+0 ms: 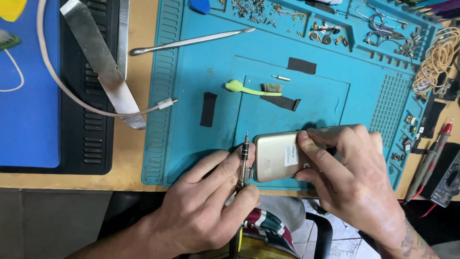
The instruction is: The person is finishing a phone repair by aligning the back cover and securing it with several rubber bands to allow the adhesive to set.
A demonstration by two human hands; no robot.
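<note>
- Grey padded case, far left on the tabletop point(129, 158): carries a flat steel strip point(103, 60); a white cable point(72, 91) loops across it and ends in a plug at the mat's left edge.
- Teal work mat point(191, 105): holds a metal spudger point(191, 41), a green-handled brush point(254, 88) and black tape strips point(208, 109); loose screws lie in the far trays.
- Left hand point(206, 201), near centre: grip closed on a small precision screwdriver point(244, 160), held upright against the phone's left end.
- Gold phone point(280, 156), near edge of the mat: back up, a white sticker on it, metallic casing with rounded corners, lying flat or nearly so.
- Right hand point(350, 172): grip closed over the phone's right half, thumb pressed on the back.
- Risk: the driver tip looks liable to slip off a tiny screw and scratch the casing if the phone shifts; a freed screw could roll off the near edge.
- Multimeter with red probe point(445, 182), far right.
</note>
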